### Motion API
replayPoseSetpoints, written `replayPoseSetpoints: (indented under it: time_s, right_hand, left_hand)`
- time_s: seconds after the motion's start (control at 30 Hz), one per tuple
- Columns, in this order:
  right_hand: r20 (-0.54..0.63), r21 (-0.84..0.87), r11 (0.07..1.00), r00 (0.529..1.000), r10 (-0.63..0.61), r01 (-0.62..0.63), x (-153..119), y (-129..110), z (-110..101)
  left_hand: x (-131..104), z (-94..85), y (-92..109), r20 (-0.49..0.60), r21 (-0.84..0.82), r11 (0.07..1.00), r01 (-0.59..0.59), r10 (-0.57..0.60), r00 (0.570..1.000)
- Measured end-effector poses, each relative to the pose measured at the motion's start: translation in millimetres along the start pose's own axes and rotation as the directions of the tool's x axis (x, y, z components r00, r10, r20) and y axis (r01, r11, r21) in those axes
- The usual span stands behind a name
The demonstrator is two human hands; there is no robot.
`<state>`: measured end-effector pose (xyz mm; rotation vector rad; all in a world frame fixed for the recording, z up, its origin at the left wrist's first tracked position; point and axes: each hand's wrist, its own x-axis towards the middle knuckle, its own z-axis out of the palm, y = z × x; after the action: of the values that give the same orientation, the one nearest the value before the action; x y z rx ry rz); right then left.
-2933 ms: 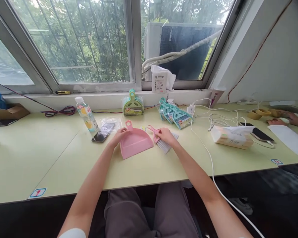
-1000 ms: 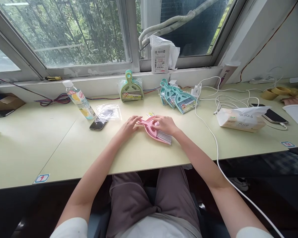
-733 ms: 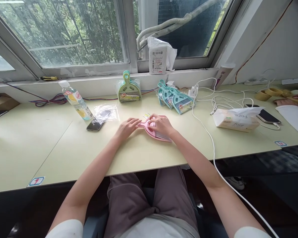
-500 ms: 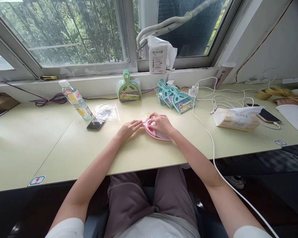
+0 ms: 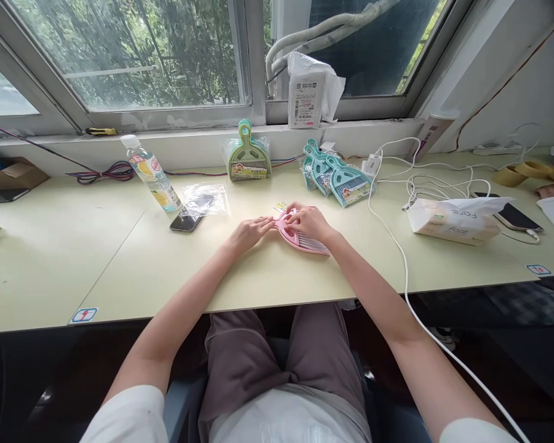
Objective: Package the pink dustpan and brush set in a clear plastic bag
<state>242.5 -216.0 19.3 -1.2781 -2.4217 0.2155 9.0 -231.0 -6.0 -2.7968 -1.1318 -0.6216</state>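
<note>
While both forearms reach over the pale green table, a tissue pack lies well off to the right, bottle upright at left rear. Wrapped green set stands at the back edge; wrapped teal sets overlap beside it. Pink dustpan is on the table in front of the person, pink brush lying over it, bristles pointing right. Right hand: fingers curled on the brush's body, holding it. Left hand: fingers together, laid over the handle end; can't tell if gripping. Phone, partly under a clear bag, left of that hand. Small printed label just behind the brush.
</note>
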Motion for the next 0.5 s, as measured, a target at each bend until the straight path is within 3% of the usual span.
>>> replayPoseSetpoints:
  time_s: [0.27,0.5]
  right_hand:
    - [0.040,-0.034,0.999,0.999,-0.033,0.035,0.0,-2.0,-3.1]
    - [0.079,-0.089,0.996,0.997,-0.015,0.023,0.4,-8.1,-7.3]
  left_hand:
    - [1.4,1.3,3.3,-0.013,-0.020,1.000,0.014,-0.014,1.000]
    - [2.8,1.8,4.8,0.012,0.079,0.997,0.015,-0.016,1.000]
